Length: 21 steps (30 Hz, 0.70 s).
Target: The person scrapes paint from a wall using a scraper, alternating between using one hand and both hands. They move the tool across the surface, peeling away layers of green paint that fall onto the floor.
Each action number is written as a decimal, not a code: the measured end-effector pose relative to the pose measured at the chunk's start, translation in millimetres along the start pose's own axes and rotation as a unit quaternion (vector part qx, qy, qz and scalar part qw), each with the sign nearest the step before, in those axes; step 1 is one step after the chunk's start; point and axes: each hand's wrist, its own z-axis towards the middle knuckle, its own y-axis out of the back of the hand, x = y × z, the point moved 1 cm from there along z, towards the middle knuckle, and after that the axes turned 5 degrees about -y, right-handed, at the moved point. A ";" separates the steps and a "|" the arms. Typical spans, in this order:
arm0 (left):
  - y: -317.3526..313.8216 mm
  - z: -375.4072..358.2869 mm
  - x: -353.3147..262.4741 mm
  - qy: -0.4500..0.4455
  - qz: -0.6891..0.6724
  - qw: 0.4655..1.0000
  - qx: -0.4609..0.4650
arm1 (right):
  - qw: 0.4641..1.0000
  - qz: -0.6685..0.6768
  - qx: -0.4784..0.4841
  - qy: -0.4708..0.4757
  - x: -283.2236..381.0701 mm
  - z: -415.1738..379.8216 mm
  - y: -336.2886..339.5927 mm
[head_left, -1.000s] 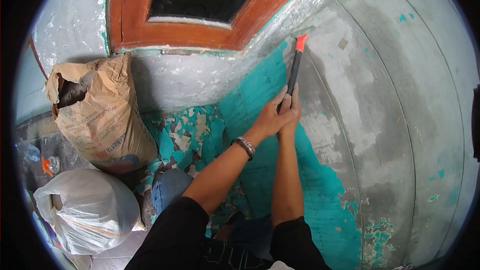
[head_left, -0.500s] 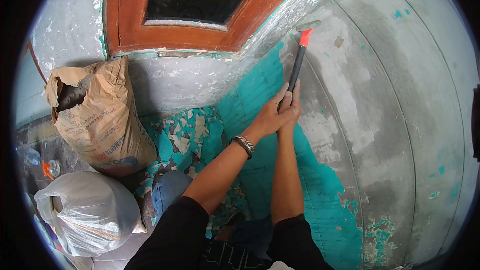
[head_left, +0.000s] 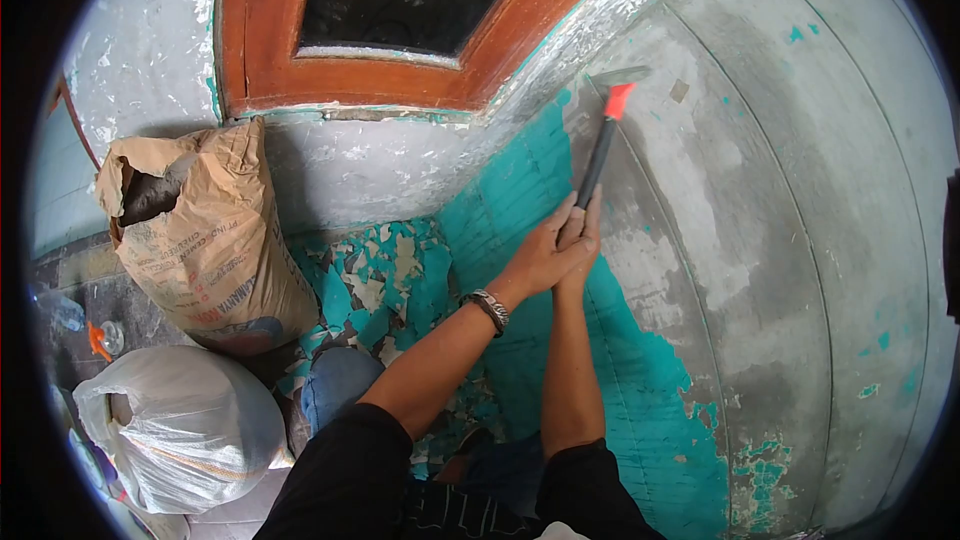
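Observation:
A long-handled paint scraper [head_left: 597, 162] slants up the wall, its black handle ending in a red head with a wide metal blade. The blade lies against bare grey wall near the white-edged corner. My left hand [head_left: 540, 258], below which a braided bracelet circles the wrist, is closed round the lower handle. My right hand [head_left: 577, 262] grips the same handle end, partly covered by the left. Teal paint [head_left: 530, 170] with a ragged edge still covers the wall beside and below my hands.
Peeled teal flakes [head_left: 385, 280] are heaped in the corner. An open paper cement bag [head_left: 215, 250] stands to the left, with a tied white sack [head_left: 185, 430] before it. Nearby are a clear bottle [head_left: 68, 313] and an orange item [head_left: 98, 340]. Above is a wooden window frame [head_left: 370, 80].
The scraper and both hands have come slightly down the wall toward me, the blade blurring a little. The grip is unchanged, and the whole view has shifted slightly.

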 end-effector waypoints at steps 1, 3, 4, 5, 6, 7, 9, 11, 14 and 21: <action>-0.4 4.1 -4.5 -0.037 0.000 0.999 0.009 | 1.000 0.003 -0.004 -0.002 0.9 0.3 0.0; 0.4 7.1 -2.6 -0.010 -0.020 1.000 -0.005 | 1.000 -0.024 0.019 -0.003 0.9 3.9 -0.8; -0.8 7.5 -0.2 0.015 -0.040 0.999 -0.017 | 0.998 -0.052 0.040 -0.004 0.2 5.7 0.7; -2.3 5.0 1.6 0.014 -0.044 0.999 -0.017 | 0.998 -0.055 0.040 -0.003 -0.2 6.7 4.2; -2.2 1.4 2.5 0.023 -0.038 0.999 -0.010 | 0.998 -0.057 0.039 0.000 0.8 8.9 6.3; -1.5 -0.7 3.4 0.031 -0.030 0.999 -0.004 | 0.998 -0.057 0.039 0.003 1.8 10.6 7.0; -5.5 -2.6 0.6 0.019 -0.030 0.999 -0.001 | 0.998 -0.054 0.040 0.002 1.7 7.5 7.7; -7.7 -5.1 -4.7 0.010 -0.030 0.999 0.009 | 0.998 -0.052 0.036 -0.005 0.6 -0.3 12.7; -9.0 -4.4 -11.2 -0.008 -0.031 0.999 0.012 | 0.998 -0.054 0.030 -0.005 2.3 -5.9 24.0; -4.3 -5.7 -14.8 0.019 -0.063 0.996 0.052 | 0.998 -0.043 0.042 -0.034 27.1 -12.8 36.5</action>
